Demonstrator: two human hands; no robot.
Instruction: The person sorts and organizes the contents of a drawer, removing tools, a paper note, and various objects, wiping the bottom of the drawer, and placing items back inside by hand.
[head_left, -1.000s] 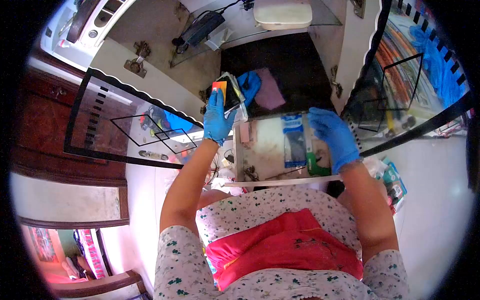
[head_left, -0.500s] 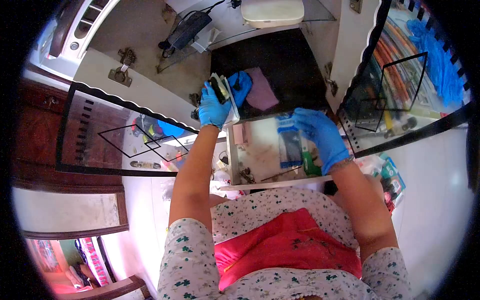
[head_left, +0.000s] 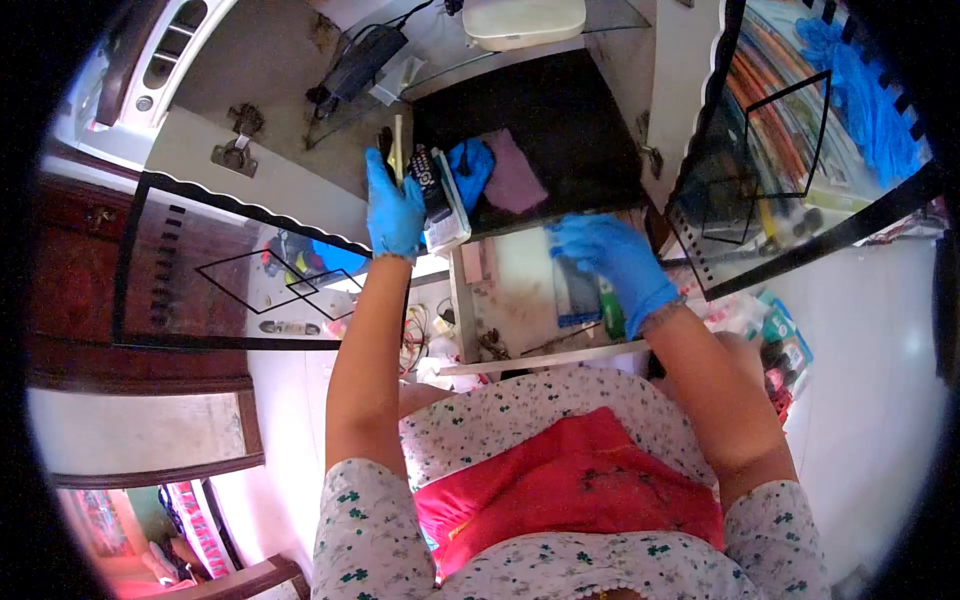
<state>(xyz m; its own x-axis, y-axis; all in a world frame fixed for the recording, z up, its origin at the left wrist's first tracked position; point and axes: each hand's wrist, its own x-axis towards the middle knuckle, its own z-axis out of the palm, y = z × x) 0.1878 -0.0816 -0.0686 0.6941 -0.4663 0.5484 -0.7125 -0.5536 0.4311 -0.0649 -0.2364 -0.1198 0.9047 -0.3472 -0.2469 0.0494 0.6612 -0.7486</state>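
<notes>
My left hand (head_left: 396, 215), in a blue glove, is at the left side of the cabinet with its fingers stretched upward and apart. Just right of it a black remote control (head_left: 430, 186) leans against a white box (head_left: 454, 218). A pale stick-like thing (head_left: 398, 148) rises behind the fingers; its lower part is hidden. My right hand (head_left: 620, 262), also gloved, hovers over the pulled-out drawer (head_left: 515, 285), fingers extended leftward. Below those fingers lies a clear packet with blue edges (head_left: 577, 295), its upper end covered. Beside the packet is a green object (head_left: 612, 310).
On the dark cabinet floor (head_left: 560, 105) lie a bright blue item (head_left: 470, 172) and a pink cloth (head_left: 513, 172). Glass doors (head_left: 225, 265) stand open on both sides. A black power adapter (head_left: 365, 62) and a cream case (head_left: 525, 20) sit higher up.
My left hand has shifted left and its fingers have straightened, leaving the remote control beside it in plain view. My right hand has moved left and slightly down, over the packet's upper end.
</notes>
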